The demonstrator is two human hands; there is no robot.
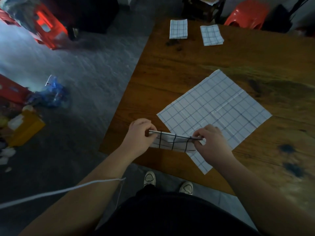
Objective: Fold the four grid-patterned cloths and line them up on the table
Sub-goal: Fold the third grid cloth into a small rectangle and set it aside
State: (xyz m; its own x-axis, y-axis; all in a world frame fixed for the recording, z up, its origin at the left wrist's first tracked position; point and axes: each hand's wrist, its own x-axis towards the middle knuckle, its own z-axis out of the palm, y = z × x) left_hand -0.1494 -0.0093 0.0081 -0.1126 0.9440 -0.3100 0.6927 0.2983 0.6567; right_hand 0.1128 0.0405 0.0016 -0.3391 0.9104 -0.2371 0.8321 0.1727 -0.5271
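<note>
- Across the near half of the wooden table [187, 65], a blue-grid cloth [214, 113] lies fully open and flat, turned like a diamond, one corner reaching toward the table's near edge. No fold has been started on it.
- Over the table's near edge, a black-grid cloth [172, 142] is held up as a narrow folded strip. It covers part of the open cloth from this angle, and whether it touches the table cannot be told.
- At the strip's two ends, also above the near edge, the left hand [138, 135] pinches one end with curled fingers and thumb, and the right hand [213, 142] pinches the other end the same way.
- At the table's far end, a first folded cloth [178, 28] and a second folded cloth [211, 35] lie side by side, near but apart, the second slightly askew.
- By this showing, two of the four cloths are folded, a third is mid-fold and the fourth is untouched. Lining all four up remains to be done.
</note>
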